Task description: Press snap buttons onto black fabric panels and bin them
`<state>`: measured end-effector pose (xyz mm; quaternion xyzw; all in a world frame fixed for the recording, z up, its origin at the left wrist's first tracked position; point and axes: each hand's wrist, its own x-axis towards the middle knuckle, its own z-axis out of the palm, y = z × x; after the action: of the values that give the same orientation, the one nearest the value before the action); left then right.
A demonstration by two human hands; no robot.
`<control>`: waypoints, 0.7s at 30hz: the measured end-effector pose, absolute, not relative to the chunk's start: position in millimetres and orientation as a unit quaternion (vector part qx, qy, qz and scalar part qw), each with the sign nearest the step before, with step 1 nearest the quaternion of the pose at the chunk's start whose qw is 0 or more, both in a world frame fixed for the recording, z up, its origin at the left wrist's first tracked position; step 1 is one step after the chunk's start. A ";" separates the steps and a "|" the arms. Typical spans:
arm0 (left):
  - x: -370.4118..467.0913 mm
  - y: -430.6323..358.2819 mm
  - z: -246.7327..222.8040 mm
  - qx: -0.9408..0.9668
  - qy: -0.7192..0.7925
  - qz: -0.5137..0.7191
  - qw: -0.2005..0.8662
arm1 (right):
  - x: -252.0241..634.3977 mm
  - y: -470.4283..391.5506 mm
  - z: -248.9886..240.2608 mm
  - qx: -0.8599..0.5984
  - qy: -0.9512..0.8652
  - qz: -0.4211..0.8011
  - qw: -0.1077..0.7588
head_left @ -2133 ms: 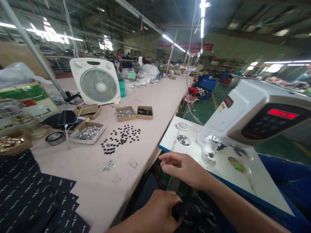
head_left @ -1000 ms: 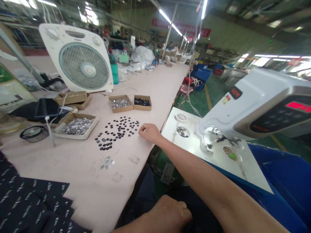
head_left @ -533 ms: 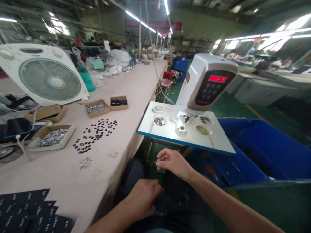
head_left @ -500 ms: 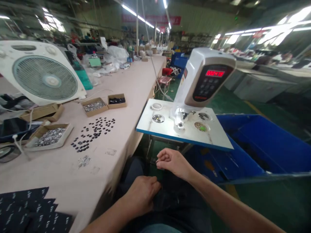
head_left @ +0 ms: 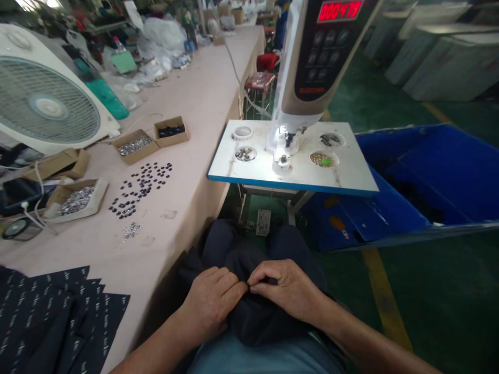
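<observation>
Dark fabric (head_left: pixel 249 311) is pinched at lower centre by the left hand (head_left: pixel 210 301) and right hand (head_left: pixel 288 288), fingertips together. Pale pink table (head_left: pixel 202 98) fills the left; green floor (head_left: pixel 429 291) is seen right.

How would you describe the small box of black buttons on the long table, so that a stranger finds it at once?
Start at the white fan on the long pink table. Just to the right of its base, two small open cardboard boxes stand side by side. The box of black buttons is the right-hand, farther one; its neighbour holds shiny silver parts instead.
</observation>
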<state>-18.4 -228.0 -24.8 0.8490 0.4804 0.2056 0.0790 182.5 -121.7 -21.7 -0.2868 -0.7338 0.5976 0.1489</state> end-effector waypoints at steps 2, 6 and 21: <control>-17.4 -231.6 -25.5 0.845 0.484 0.211 0.082 | 184.0 -126.9 -22.5 -0.271 -0.745 0.590 0.152; -16.5 -235.1 -25.6 0.835 0.493 0.231 0.082 | 185.0 -133.8 -22.3 -0.266 -0.769 0.557 0.164; -31.7 -245.6 -17.9 0.808 0.510 0.290 0.057 | 162.3 -136.6 -14.9 -0.356 -0.700 0.580 0.217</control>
<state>-31.7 -245.6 -17.9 0.8079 0.5102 0.2895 0.0566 162.3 -136.6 -14.9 -0.3556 -0.6998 0.5802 0.2173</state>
